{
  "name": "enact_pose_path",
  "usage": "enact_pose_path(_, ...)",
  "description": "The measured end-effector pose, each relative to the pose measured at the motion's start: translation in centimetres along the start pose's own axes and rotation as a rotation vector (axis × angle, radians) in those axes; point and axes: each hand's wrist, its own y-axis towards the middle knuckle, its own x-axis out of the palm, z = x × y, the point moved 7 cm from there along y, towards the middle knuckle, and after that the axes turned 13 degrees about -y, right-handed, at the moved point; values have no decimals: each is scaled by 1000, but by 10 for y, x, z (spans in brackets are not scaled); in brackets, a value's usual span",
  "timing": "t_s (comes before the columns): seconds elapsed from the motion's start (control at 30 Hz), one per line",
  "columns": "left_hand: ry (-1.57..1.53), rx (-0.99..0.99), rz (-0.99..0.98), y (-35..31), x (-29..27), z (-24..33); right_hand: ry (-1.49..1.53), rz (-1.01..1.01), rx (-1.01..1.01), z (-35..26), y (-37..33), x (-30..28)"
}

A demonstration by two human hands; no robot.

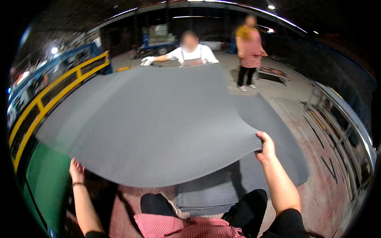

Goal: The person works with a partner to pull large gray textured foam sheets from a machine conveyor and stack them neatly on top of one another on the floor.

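Observation:
A large grey textured sheet point(158, 119) hangs in the air before me, its near edge sagging between my hands. My left hand point(76, 170) is closed on its near left corner, beside a green surface point(47, 178). My right hand point(266, 147) grips the near right corner, thumb on top, with the edge curling upward there. At the far side a person in a white shirt and apron point(192, 54) stands at the sheet's far edge; one gloved hand point(147, 60) is by that edge. Below lies a stack of similar grey sheets point(278, 142), partly covered by the held one.
A yellow railing point(59, 104) runs along the left beside blue machinery. Metal racks point(337, 131) stand at the right. Another person in a striped apron point(250, 51) stands farther back, near a low bench point(276, 74). A blue cart point(158, 41) is at the back.

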Motion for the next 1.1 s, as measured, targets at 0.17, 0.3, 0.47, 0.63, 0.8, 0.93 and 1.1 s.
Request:
enact_pose_path(0.17,-34,39,151,22,2,-8,18,34,-3,-7,-5,-5)
enact_pose_path(0.3,-16,72,143,23,10,-8,-13,43,-28,-7,-6,-13)
enact_pose_path(0.47,18,55,163,28,18,-9,-4,76,-31,-10,-2,-18)
enact_pose_path(0.63,24,282,143,-12,46,11,23,104,-59,-17,3,-33)
enact_pose_path(0.8,-40,-1,214,12,36,-19,11,132,-44,-19,9,-46)
enact_pose_path(0.93,-277,-21,33,14,55,-44,-13,181,-72,-34,7,-59)
enact_pose_path(1.1,-303,-19,-21,43,20,-45,-23,221,-43,-42,13,-61)
